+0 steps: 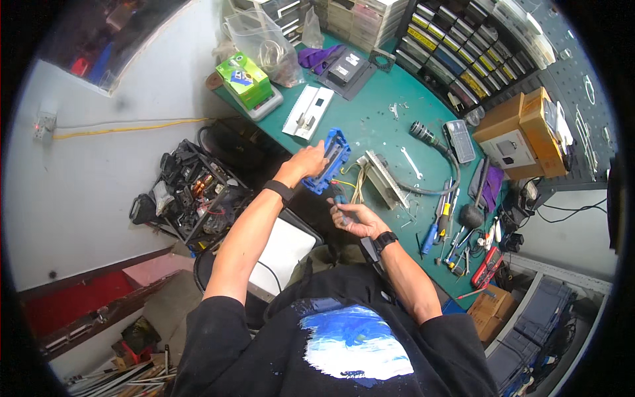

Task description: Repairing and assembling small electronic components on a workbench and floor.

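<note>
My left hand [308,163] is closed around a blue plastic housing [337,151], a long open frame held tilted over the near edge of the green bench. Just below it, my right hand [359,220] grips a slim tool with a blue-grey handle [339,196], its tip close to the housing's lower end. The exact kind of tool is hard to make out. Beside both hands lies a perforated metal casing [387,180], with yellowish wires [360,186] trailing from it toward the housing.
A white panel [308,111] and green box [243,79] are at the bench's left. Right of the casing lie a wrench [411,163], a thick black cable [433,192] and several screwdrivers [431,237]. Drawer cabinets [456,49] line the back. A crate of parts [192,192] stands at left.
</note>
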Available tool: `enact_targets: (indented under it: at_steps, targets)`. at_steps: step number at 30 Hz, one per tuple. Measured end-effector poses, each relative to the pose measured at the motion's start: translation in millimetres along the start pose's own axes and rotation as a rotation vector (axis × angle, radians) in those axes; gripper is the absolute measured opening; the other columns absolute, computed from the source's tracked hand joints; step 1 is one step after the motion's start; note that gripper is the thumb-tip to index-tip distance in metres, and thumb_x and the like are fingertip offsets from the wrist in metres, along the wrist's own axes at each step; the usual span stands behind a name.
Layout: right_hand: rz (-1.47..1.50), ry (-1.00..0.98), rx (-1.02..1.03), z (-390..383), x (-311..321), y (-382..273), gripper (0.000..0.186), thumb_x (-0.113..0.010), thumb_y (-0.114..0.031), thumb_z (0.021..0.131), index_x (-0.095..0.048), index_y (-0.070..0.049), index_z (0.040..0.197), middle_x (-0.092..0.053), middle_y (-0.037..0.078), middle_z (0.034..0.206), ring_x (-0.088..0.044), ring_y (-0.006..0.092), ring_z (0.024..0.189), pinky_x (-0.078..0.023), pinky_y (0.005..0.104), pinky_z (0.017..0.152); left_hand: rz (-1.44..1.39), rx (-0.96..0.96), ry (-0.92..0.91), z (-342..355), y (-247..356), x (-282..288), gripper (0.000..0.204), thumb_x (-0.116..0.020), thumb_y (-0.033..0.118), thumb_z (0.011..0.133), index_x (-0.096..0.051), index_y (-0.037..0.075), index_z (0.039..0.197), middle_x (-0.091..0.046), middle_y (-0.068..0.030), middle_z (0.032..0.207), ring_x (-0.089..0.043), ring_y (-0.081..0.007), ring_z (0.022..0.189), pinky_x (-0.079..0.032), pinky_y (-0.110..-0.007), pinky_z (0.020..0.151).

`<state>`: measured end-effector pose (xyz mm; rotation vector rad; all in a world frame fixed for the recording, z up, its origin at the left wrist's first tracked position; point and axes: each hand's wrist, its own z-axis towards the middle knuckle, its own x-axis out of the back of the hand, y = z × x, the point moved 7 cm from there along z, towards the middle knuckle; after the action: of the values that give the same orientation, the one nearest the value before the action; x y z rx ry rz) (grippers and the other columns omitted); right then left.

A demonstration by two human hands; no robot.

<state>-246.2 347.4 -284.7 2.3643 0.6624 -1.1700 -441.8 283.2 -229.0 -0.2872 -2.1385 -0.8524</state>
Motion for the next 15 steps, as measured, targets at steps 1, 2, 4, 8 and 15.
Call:
enact_targets:
  at_steps: [1,2,4,8,15]
  targets:
    - [0.013,0.009,-0.040,3.8,0.7,4.3,0.020,-0.058,-0.005,0.099,-0.054,0.000,0.118,-0.053,0.005,0.081,-0.051,0.0131,0.064,-0.043,0.0296,0.055,-0.010,-0.002,0.020,-0.6,0.2,0.2,0.058,-0.055,0.027,0.098,-0.035,-0.012,0.135,-0.060,-0.0394,0.116,-0.056,-0.0520,0.114,-0.045,-0.054,0.099]
    - [0.005,0.039,-0.024,6.0,2.8,3.4,0.020,-0.058,-0.005,0.099,-0.054,0.000,0.118,-0.053,0.005,0.081,-0.051,0.0131,0.064,-0.043,0.0296,0.055,0.001,0.007,0.006,-0.8,-0.6,-1.3,0.058,-0.055,0.027,0.098,-0.035,-0.012,0.135,-0.060,-0.0394,0.116,-0.056,-0.0520,0.114,-0.045,-0.054,0.099]
    - [-0.443,0.194,0.069,8.8,11.8,-8.0,0.025,-0.057,-0.003,0.098,-0.051,0.002,0.122,-0.052,0.003,0.078,-0.050,0.0139,0.062,-0.044,0.0305,0.055,0.019,-0.007,0.038,-0.3,0.8,0.8,0.060,-0.055,0.027,0.098,-0.033,-0.012,0.137,-0.060,-0.0392,0.116,-0.057,-0.0519,0.114,-0.045,-0.054,0.099]
    - [-1.868,0.667,0.307,0.0,4.8,-40.1,0.014,-0.058,-0.002,0.093,-0.057,0.000,0.107,-0.067,0.021,0.081,-0.071,0.0298,0.081,-0.055,0.0391,0.068,0.021,0.036,0.001,0.4,-1.1,1.8,0.063,-0.055,0.027,0.097,-0.030,-0.012,0.140,-0.060,-0.0388,0.116,-0.057,-0.0516,0.113,-0.045,-0.053,0.100]
    - [-2.849,1.107,0.587,-6.0,-38.2,-27.9,0.023,-0.053,-0.012,0.092,-0.060,0.002,0.108,-0.067,0.018,0.081,-0.070,0.0268,0.069,-0.054,0.0409,0.048,0.041,0.066,0.062,1.3,8.6,-4.2,0.051,-0.056,0.017,0.093,-0.038,-0.008,0.134,-0.064,-0.0338,0.115,-0.060,-0.0487,0.113,-0.047,-0.051,0.099]
